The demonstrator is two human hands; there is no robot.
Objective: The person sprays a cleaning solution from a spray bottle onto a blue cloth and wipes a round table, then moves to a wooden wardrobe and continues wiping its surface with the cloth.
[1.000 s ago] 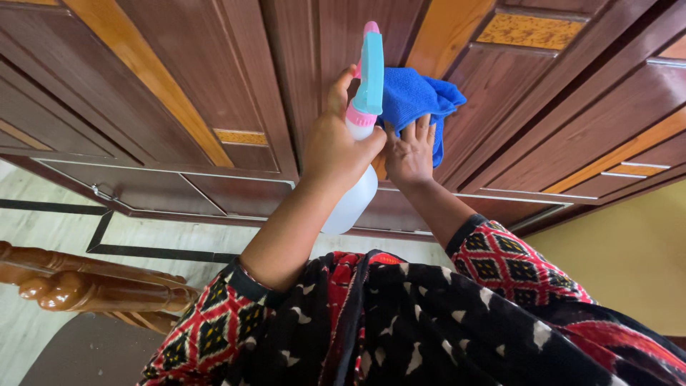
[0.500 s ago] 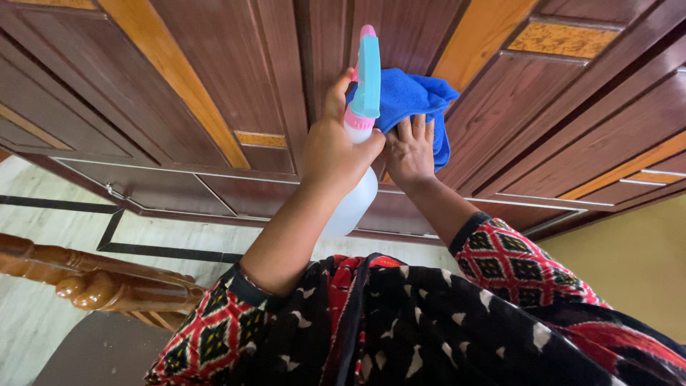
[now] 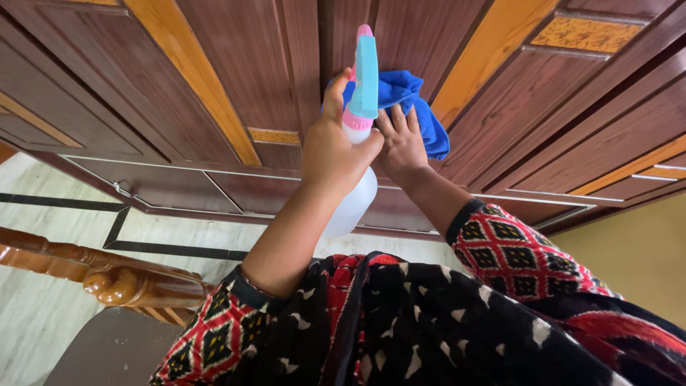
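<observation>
My left hand (image 3: 334, 154) grips a spray bottle (image 3: 363, 86) with a turquoise and pink head and a clear white body, held upright close to the wooden door (image 3: 236, 64). Right beside it, my right hand (image 3: 401, 143) lies flat with fingers spread on a blue cloth (image 3: 423, 107), pressing it against the dark brown door panel. The two hands almost touch. Both of my sleeves are black with a red diamond pattern.
The door has dark brown panels with lighter orange strips (image 3: 186, 71). A polished wooden chair rail (image 3: 107, 279) sits at lower left over a pale tiled floor (image 3: 43, 214) with black lines. A yellow wall (image 3: 643, 250) is at right.
My right hand and the blue cloth have slid slightly to the left on the door. My left hand keeps the bottle in nearly the same spot.
</observation>
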